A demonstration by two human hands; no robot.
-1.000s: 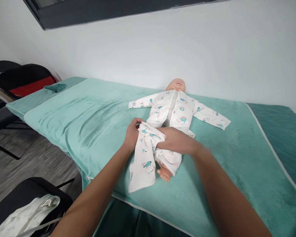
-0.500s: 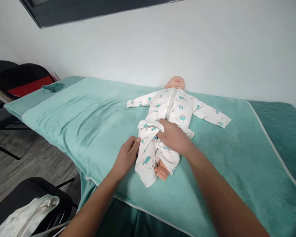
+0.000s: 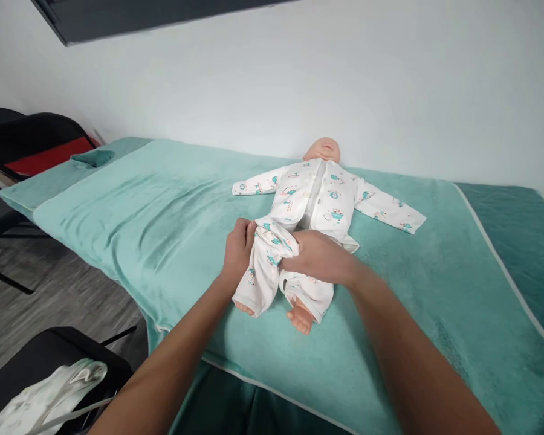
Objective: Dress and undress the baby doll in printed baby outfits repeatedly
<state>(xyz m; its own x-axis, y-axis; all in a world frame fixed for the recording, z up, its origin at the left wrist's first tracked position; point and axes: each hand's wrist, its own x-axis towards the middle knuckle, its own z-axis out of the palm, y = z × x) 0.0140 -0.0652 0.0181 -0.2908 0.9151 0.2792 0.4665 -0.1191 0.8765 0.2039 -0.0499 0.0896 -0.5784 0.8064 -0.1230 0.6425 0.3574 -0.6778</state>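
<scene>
A baby doll (image 3: 323, 148) lies on its back, head toward the wall, in a white printed jacket (image 3: 294, 187) with its sleeves spread. White printed pants (image 3: 263, 275) cover its legs, and both feet stick out of the cuffs. My left hand (image 3: 239, 249) is closed on the outer edge of the pants at the waistband, on the left side. My right hand (image 3: 317, 257) pinches the pants' cloth near the middle, between the two legs; its fingertips are partly hidden by fabric. The waistband sits bunched below the jacket's hem.
A green blanket (image 3: 163, 199) with light piping covers the table under the doll. Black folding chairs (image 3: 40, 139) stand at the left. Nearer, another black chair (image 3: 31, 350) bears a folded white cloth (image 3: 49, 393). A white wall (image 3: 390, 84) rises behind.
My left hand has moved up along the pants to the waistband. The left pant leg has been drawn up, and the foot on that side now shows at its cuff.
</scene>
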